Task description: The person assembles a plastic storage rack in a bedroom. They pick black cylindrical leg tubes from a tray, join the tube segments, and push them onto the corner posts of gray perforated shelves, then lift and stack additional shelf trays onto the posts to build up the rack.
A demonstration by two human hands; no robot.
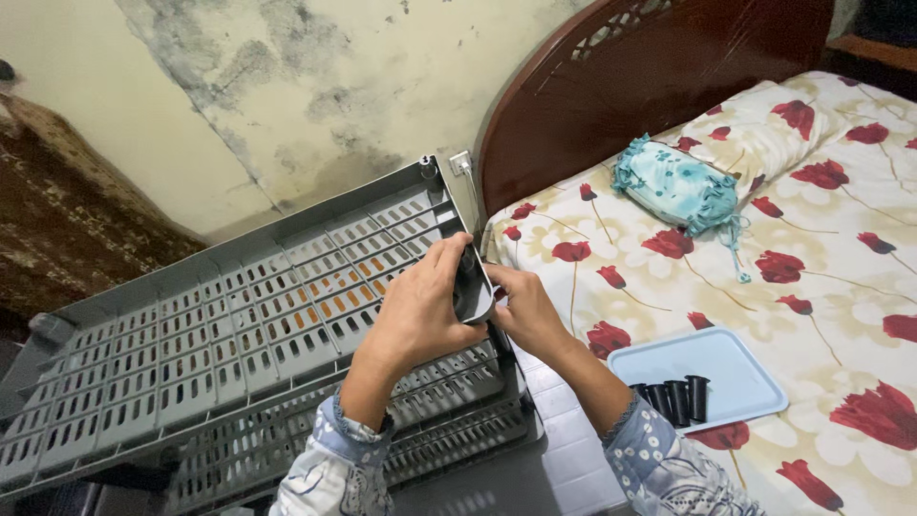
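Note:
A grey slotted plastic rack shelf (239, 306) lies tilted beside the bed, with more shelves stacked under it. My left hand (420, 311) grips the shelf's near right corner, fingers curled over a dark corner piece (473, 287). My right hand (525, 306) presses against the same corner from the bed side, thumb and fingers on the piece. Both forearms wear floral-print sleeves.
A light blue tray (726, 358) with several short black tubes (673, 397) lies on the flowered bedsheet (841, 287). A teal cloth bundle (678, 186) rests near the dark wooden headboard (669, 67). A stained wall (287, 96) stands behind the rack.

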